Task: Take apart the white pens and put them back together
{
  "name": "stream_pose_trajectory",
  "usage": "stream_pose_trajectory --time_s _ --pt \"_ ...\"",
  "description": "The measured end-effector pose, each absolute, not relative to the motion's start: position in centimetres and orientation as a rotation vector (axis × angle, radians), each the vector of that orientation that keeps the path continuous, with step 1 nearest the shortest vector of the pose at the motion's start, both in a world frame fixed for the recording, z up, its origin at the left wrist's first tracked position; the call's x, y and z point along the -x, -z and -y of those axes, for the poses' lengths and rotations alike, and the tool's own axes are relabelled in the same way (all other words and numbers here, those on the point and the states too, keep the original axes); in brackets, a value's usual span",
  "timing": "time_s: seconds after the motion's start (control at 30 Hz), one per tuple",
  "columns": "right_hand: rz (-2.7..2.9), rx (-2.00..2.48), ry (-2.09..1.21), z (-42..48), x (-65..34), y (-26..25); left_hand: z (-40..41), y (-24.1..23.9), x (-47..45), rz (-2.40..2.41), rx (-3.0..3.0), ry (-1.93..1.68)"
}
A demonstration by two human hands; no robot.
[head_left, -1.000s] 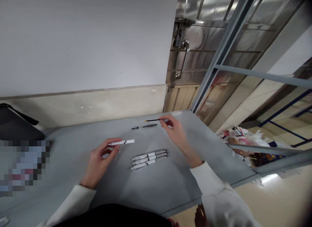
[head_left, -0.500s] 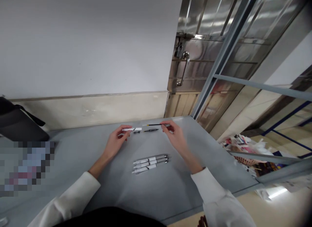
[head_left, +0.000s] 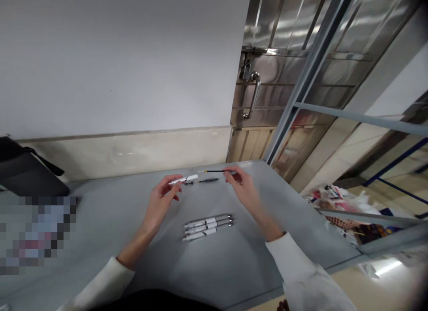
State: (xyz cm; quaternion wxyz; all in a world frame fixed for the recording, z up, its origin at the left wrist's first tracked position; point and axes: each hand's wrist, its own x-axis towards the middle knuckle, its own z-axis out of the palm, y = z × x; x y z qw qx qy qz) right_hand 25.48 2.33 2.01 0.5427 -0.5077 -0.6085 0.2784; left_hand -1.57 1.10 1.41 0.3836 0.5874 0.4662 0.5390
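Three white pens [head_left: 210,225] lie side by side on the gray desk [head_left: 234,262], nearest the person. Farther back, the left hand [head_left: 160,198] has its fingers pinched around a white pen tube [head_left: 190,179]. To the right, the fingers of the right hand [head_left: 246,186] pinch the end of a thin black ink stick [head_left: 216,171]. Its pale tip is just beside the tube. A dark pen part [head_left: 208,180] lies between the hands. Far left sits a dark bag [head_left: 30,170].
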Motion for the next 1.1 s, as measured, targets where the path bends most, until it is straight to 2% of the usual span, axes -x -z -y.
stream_pose_trajectory --time_s 0.23,1.1 --pt "1.392 1.179 -0.722 -2.8 -25.7 -1.4 -0.8 -0.5 2.5 -1.231 -1.476 -1.440" --pt "1.274 1.172 -0.853 -2.4 -25.9 -1.3 0.1 -0.3 2.0 -1.220 -1.506 -1.332"
